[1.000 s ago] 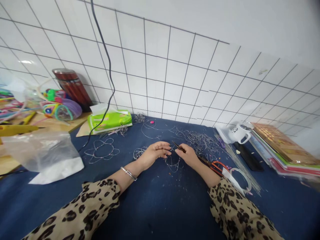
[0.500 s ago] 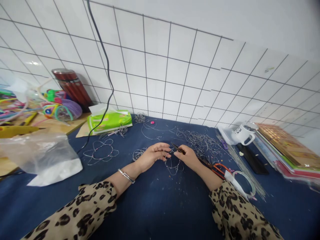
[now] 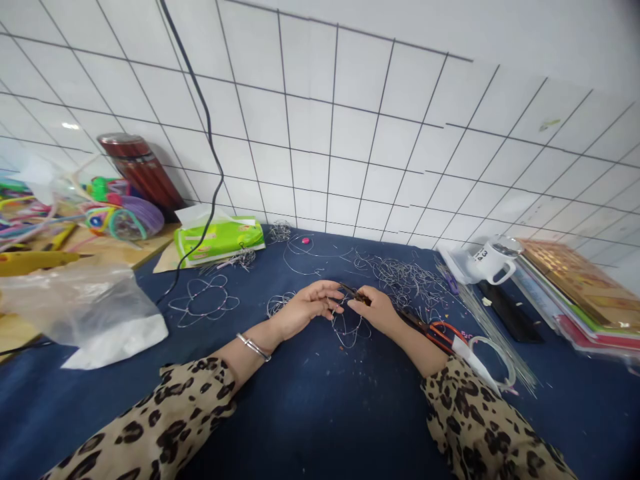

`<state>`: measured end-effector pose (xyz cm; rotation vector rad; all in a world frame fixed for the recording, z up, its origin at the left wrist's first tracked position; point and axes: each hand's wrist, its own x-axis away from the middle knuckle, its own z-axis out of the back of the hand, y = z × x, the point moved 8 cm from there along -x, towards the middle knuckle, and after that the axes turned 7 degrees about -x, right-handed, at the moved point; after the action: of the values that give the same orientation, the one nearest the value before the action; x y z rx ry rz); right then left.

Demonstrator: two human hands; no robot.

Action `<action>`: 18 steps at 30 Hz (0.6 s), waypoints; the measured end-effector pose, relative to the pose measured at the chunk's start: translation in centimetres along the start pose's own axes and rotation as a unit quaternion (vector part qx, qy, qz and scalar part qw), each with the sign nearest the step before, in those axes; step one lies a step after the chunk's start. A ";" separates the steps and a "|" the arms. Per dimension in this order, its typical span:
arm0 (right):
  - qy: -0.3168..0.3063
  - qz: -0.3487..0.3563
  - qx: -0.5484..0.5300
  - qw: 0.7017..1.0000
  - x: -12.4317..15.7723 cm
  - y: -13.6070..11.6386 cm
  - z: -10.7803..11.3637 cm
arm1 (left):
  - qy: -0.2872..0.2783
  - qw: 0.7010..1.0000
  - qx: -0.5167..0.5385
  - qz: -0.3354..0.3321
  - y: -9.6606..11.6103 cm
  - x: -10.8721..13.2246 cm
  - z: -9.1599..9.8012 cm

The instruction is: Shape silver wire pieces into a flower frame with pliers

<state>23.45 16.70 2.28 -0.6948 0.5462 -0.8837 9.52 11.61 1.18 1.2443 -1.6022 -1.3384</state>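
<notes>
At the middle of the dark blue cloth, my left hand (image 3: 311, 310) has its fingers curled at the upper edge of a small looped wire shape (image 3: 353, 340), pinching it. The loops hang below my fingertips and resemble petals, with tiny beads on them. My right hand (image 3: 379, 312) is closed round small pliers with dark jaws (image 3: 353, 293), which point up and left toward my left fingers. The exact spot where jaws and wire meet is too small to make out. Left of my hands lies a finished-looking flower-shaped wire piece (image 3: 204, 301) with beads.
Tangled wire scraps (image 3: 405, 277) lie behind my right hand. Red-handled scissors (image 3: 445, 333), straight wires (image 3: 495, 340) and a white mug (image 3: 495, 260) are at the right. A green tissue pack (image 3: 217, 240), plastic bag (image 3: 110, 307) and red thermos (image 3: 143, 170) stand left.
The camera view has shifted slightly. Both hands keep nearly the same place and grip, with the pliers and the wire shape barely moved.
</notes>
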 end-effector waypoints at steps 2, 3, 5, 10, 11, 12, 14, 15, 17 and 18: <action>0.000 0.000 0.002 1.000 0.0 0.0 0.0 | 0.001 1.000 -0.006 0.001 0.0 0.0 0.0; 0.000 0.001 0.001 1.000 0.0 0.0 0.0 | 0.002 1.000 -0.008 0.002 0.0 0.0 0.0; -0.001 0.001 0.001 1.000 0.0 0.0 0.0 | 0.002 1.000 -0.009 0.003 -0.1 0.0 0.0; -0.004 -0.001 0.004 1.000 -0.1 0.1 -0.1 | -0.004 1.000 -0.018 0.005 0.0 -0.2 -0.1; -0.004 0.000 0.006 1.000 -0.1 0.1 -0.1 | -0.005 1.000 -0.023 0.007 -0.1 -0.2 -0.1; -0.004 0.001 0.008 1.000 -0.1 0.1 -0.1 | -0.004 1.000 -0.026 0.008 -0.1 -0.2 -0.1; -0.005 0.004 0.013 1.000 -0.1 0.0 -0.2 | -0.004 0.999 -0.031 0.008 -0.1 -0.2 0.0; -0.005 0.005 0.016 1.000 -0.1 0.0 -0.2 | -0.003 0.999 -0.033 0.008 -0.1 -0.2 0.0; -0.004 0.005 0.023 1.000 -0.1 0.0 -0.2 | -0.004 0.999 -0.035 0.004 -0.2 -0.3 0.0; -0.003 0.006 0.026 1.000 -0.1 -0.1 -0.2 | -0.005 0.999 -0.035 0.002 -0.2 -0.3 0.0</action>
<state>23.20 16.68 2.21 -0.6460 0.5199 -0.8827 9.68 11.87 0.98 1.1938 -1.5513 -1.3883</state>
